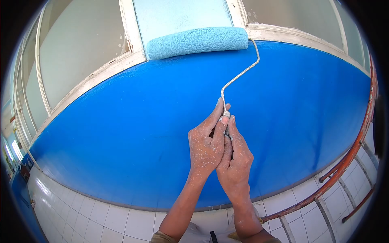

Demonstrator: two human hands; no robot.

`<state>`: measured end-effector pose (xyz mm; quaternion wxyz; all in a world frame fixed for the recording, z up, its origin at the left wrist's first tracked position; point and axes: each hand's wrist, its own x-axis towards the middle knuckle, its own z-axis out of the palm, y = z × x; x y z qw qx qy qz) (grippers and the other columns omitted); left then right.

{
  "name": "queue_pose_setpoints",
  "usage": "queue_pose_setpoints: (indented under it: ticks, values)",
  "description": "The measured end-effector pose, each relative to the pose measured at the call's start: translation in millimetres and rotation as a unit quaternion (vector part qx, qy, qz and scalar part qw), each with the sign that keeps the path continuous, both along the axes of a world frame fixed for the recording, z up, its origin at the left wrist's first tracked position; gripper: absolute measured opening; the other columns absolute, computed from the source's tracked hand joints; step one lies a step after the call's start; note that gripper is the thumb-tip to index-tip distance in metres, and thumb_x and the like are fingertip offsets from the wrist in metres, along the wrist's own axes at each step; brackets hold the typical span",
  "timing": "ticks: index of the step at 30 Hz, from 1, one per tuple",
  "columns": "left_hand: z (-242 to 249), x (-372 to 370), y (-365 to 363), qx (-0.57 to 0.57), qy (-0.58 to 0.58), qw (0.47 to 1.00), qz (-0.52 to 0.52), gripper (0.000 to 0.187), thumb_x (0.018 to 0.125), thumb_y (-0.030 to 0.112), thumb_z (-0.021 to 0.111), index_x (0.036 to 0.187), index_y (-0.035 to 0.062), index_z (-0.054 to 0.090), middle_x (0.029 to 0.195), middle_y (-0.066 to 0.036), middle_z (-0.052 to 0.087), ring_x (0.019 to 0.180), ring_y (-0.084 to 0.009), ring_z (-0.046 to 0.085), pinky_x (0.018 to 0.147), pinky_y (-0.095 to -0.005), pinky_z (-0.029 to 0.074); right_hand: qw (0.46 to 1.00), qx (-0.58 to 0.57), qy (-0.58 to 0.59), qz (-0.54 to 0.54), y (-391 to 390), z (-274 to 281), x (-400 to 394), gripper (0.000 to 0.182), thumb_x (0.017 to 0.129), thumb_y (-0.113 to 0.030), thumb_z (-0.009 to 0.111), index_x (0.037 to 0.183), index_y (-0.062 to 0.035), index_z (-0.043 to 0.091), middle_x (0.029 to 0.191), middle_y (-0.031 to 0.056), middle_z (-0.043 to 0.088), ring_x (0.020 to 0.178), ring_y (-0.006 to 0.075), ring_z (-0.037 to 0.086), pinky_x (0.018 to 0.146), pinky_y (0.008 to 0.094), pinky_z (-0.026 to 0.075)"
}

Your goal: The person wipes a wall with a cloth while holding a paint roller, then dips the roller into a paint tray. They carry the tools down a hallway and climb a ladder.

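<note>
A paint roller [198, 41] with a fluffy light-blue sleeve and a bent wire frame is held up in front of me. Its sleeve lies level at the top of the bright blue wall [133, 133], over the foot of a light-blue panel [182, 14]. My left hand [206, 141] is closed around the roller's handle, fingers near the base of the wire. Just below and to the right, my right hand [236, 158] also wraps the handle. Most of the handle is hidden by the fingers. Pale paint specks cover both hands.
White-framed window panes [85, 36] stand left and right of the panel. A reddish metal railing or ladder [324, 188] curves along the right side. White floor tiles [109, 218] run along the foot of the wall. A blue surface [22, 194] shows at far left.
</note>
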<state>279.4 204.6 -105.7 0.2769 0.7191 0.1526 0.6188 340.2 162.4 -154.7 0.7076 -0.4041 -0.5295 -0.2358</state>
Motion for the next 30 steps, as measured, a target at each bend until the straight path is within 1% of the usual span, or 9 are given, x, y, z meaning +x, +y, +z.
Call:
queue_pose_setpoints:
  ticks: [2,4,9,11,14,19,23,26,30]
  values:
    - [4.7,-1.2,-0.2,-0.006,0.004,1.000,0.001,0.039,0.102,0.016,0.060,0.138,0.0019,0.060,0.121,-0.020,0.072,0.100,-0.0174,0.072,0.073,-0.0304,0.059,0.997,-0.060,0.038,0.028,-3.2,4.1,-2.8,0.048,0.100,0.001,0.052,0.146,0.0083,0.045,0.101,0.0238,0.064,0.083,0.0295,0.067,0.065,0.0398,0.054]
    - [21.0,-4.4,-5.2,-0.026,0.033,0.999,0.020,0.039,0.102,0.017,0.060,0.138,0.0009,0.060,0.121,-0.020,0.071,0.100,-0.0180,0.072,0.074,-0.0308,0.059,0.997,-0.060,0.037,0.031,-5.0,13.3,-3.7,0.047,0.100,0.001,0.052,0.146,0.0082,0.045,0.101,0.0235,0.064,0.083,0.0292,0.067,0.065,0.0396,0.054]
    - [6.2,-0.1,-0.3,0.023,-0.005,1.000,0.005,0.040,0.102,0.018,0.060,0.137,0.0000,0.060,0.121,-0.020,0.072,0.101,-0.0195,0.072,0.076,-0.0314,0.060,1.000,-0.016,0.011,0.006,-2.3,6.2,-1.8,0.047,0.100,0.001,0.052,0.146,0.0079,0.046,0.099,0.0222,0.064,0.082,0.0281,0.067,0.064,0.0393,0.054]
    - [9.8,-0.8,-1.0,0.020,-0.003,1.000,0.008,0.040,0.102,0.018,0.060,0.137,-0.0001,0.060,0.121,-0.020,0.071,0.103,-0.0200,0.072,0.077,-0.0320,0.060,0.998,-0.048,0.035,0.024,-4.0,9.9,-3.6,0.046,0.100,0.000,0.052,0.145,0.0087,0.047,0.099,0.0221,0.065,0.083,0.0282,0.067,0.064,0.0393,0.054]
    - [21.5,-4.4,-7.4,-0.040,0.021,0.999,0.002,0.039,0.101,0.016,0.060,0.137,-0.0006,0.060,0.122,-0.021,0.071,0.108,-0.0225,0.071,0.083,-0.0343,0.059,0.997,-0.055,0.043,0.035,-7.3,20.5,-4.7,0.046,0.100,0.000,0.053,0.145,0.0089,0.047,0.099,0.0218,0.065,0.083,0.0280,0.067,0.065,0.0392,0.054]
    - [10.5,1.1,-1.1,0.023,-0.003,1.000,0.006,0.040,0.102,0.016,0.060,0.138,-0.0007,0.059,0.122,-0.020,0.071,0.103,-0.0220,0.072,0.081,-0.0356,0.060,0.999,-0.025,0.027,0.022,-0.4,10.4,-0.1,0.046,0.099,0.001,0.053,0.145,0.0090,0.047,0.095,0.0199,0.064,0.077,0.0248,0.064,0.060,0.0376,0.051]
    - [18.0,-4.1,-6.4,-0.046,0.008,0.998,-0.053,0.044,0.102,0.018,0.059,0.142,-0.0008,0.055,0.124,-0.021,0.069,0.103,-0.0254,0.072,0.084,-0.0392,0.060,0.999,0.002,0.010,0.034,6.2,7.0,6.5,0.046,0.098,0.004,0.053,0.143,0.0108,0.049,0.092,0.0189,0.066,0.072,0.0216,0.060,0.057,0.0356,0.047]
    - [2.0,-7.6,-18.1,0.014,-0.007,0.996,-0.085,0.049,0.106,0.026,0.054,0.147,0.0000,0.049,0.121,-0.023,0.069,0.098,-0.0283,0.073,0.082,-0.0407,0.061,0.999,0.048,-0.024,-0.009,-5.9,-18.1,1.0,0.045,0.096,0.007,0.053,0.141,0.0121,0.050,0.090,0.0185,0.066,0.070,0.0212,0.058,0.057,0.0344,0.046]
    - [-30.0,-29.0,-40.2,-0.022,-0.041,0.993,-0.112,0.048,0.108,0.031,0.049,0.145,0.0001,0.051,0.117,-0.022,0.070,0.095,-0.0277,0.074,0.081,-0.0404,0.062,0.998,-0.006,0.016,0.060,-40.1,-80.9,-37.4,0.048,0.091,0.010,0.054,0.139,0.0137,0.051,0.087,0.0197,0.063,0.069,0.0232,0.058,0.057,0.0353,0.047]
